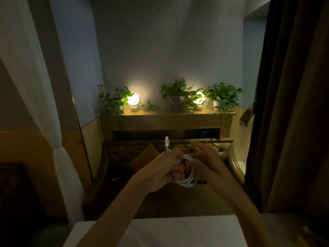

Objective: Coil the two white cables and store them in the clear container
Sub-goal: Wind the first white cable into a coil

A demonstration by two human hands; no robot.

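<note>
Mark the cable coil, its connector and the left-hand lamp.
cable coil (pixel 186 183), head view, lower loops.
connector (pixel 167 142), head view, white plug body.
left-hand lamp (pixel 133 99), head view, glowing globe.

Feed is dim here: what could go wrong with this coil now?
The white cable coil is held by the left hand alone; the right hand is open beside it, so loops may slip off. The connector end sticks up loose and could unwind. No clear container is in view.
</note>
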